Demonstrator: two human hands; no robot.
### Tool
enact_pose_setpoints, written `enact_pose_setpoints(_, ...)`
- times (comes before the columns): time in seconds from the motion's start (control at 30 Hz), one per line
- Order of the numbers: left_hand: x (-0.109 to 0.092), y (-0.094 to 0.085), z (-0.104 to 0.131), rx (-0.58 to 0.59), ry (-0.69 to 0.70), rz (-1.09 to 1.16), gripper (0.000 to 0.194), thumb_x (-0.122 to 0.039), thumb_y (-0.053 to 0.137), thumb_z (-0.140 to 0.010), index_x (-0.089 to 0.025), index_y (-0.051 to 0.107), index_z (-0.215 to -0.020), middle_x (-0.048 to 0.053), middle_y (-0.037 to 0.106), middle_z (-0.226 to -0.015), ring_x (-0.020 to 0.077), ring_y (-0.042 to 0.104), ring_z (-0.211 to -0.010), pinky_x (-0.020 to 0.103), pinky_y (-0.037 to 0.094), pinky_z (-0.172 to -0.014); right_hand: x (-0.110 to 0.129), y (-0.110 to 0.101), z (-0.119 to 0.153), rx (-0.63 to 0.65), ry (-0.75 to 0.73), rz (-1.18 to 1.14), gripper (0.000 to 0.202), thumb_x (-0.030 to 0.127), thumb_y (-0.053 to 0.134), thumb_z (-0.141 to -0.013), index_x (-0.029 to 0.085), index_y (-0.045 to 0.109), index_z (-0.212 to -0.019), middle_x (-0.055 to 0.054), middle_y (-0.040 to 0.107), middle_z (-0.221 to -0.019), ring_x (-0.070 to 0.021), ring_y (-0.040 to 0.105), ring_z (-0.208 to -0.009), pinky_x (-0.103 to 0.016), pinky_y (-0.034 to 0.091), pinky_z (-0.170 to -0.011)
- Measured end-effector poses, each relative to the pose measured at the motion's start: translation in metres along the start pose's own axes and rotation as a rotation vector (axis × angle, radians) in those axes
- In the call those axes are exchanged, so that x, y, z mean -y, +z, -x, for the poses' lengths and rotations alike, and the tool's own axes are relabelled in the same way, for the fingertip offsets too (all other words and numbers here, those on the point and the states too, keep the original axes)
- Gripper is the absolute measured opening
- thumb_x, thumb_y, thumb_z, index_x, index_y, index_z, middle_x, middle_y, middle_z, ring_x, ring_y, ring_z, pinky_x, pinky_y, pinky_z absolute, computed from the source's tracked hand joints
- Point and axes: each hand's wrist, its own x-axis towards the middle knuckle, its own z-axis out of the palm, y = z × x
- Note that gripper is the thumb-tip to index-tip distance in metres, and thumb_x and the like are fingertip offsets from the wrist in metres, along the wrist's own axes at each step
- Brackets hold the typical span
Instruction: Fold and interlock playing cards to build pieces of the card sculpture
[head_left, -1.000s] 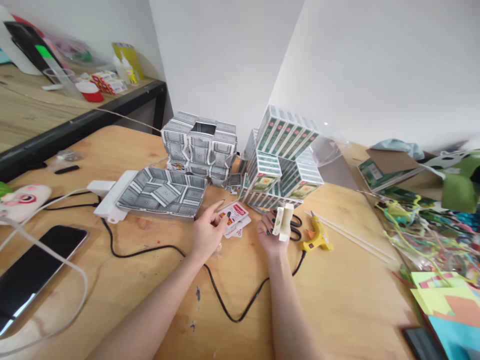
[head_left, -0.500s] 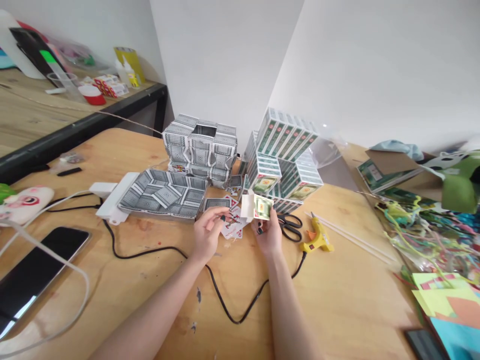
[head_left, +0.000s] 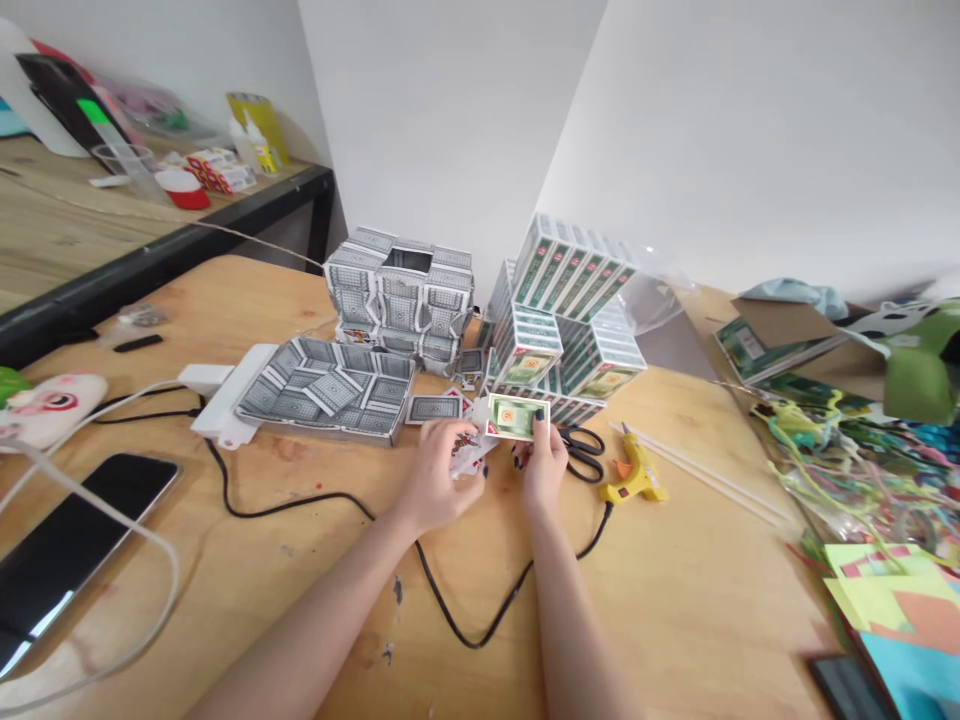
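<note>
My right hand (head_left: 544, 468) grips a small green-and-white playing card box (head_left: 516, 417) between thumb and fingers, its printed face toward me. At the box's left end a white flap is partly visible. My left hand (head_left: 441, 478) is just left of the box, thumb and fingers apart with nothing seen between them. Loose playing cards (head_left: 466, 462) lie face up beneath and behind its fingers. Behind the hands stand a tray (head_left: 390, 420) covered in grey-backed cards, a larger card-covered box (head_left: 401, 300) with a square hole on top, and stacked green card boxes (head_left: 574, 270).
Black-handled scissors (head_left: 585, 450) and a yellow glue gun (head_left: 634, 472) lie right of my right hand, beside clear glue sticks (head_left: 701, 475). A black cord (head_left: 480, 640) crosses the table under my arms. A phone (head_left: 82, 545) and a white power strip (head_left: 232, 400) are at the left.
The card box has turned so its printed face lies lengthwise toward me, and its flap shows less. My left hand has moved right, closer to the box, with its fingers spread wider.
</note>
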Motion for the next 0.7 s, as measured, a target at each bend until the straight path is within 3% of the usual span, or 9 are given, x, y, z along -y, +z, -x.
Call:
enact_pose_setpoints(0.13, 0.001, 0.003, 0.0, 0.018, 0.017, -0.102, 0.048, -0.003, 0.051, -0.056, -0.017, 0.047, -0.102, 0.008, 0.053, -0.105, 0.0233, 0.046, -0.098, 0.041, 0.039, -0.088, 0.0, 0.0, 0.0, -0.004, 0.003, -0.011, 0.036, 0.047, 0.052, -0.077, 0.018, 0.043, -0.056, 0.007, 0.043, -0.04, -0.0058, 0.033, -0.035, -0.02, 0.024, -0.037)
enact_pose_setpoints(0.37, 0.007, -0.001, -0.005, -0.176, 0.005, -0.037, 0.022, -0.004, 0.046, -0.071, -0.019, 0.058, -0.08, 0.003, 0.057, -0.088, 0.0146, 0.055, -0.085, 0.029, 0.045, -0.078, -0.002, 0.0, -0.003, -0.023, 0.032, -0.037, 0.037, 0.049, 0.052, -0.076, 0.019, 0.044, -0.056, 0.006, 0.045, -0.04, -0.0062, 0.033, -0.035, -0.02, 0.023, -0.037)
enact_pose_setpoints(0.7, 0.011, -0.002, -0.006, -0.457, -0.001, -0.015, 0.023, -0.012, 0.051, -0.078, -0.022, 0.062, -0.095, 0.004, 0.055, -0.094, 0.0139, 0.056, -0.088, 0.028, 0.05, -0.077, -0.001, 0.0, -0.001, 0.01, 0.016, -0.019, 0.036, 0.049, 0.053, -0.074, 0.019, 0.043, -0.056, 0.006, 0.045, -0.039, -0.0059, 0.033, -0.034, -0.02, 0.024, -0.036)
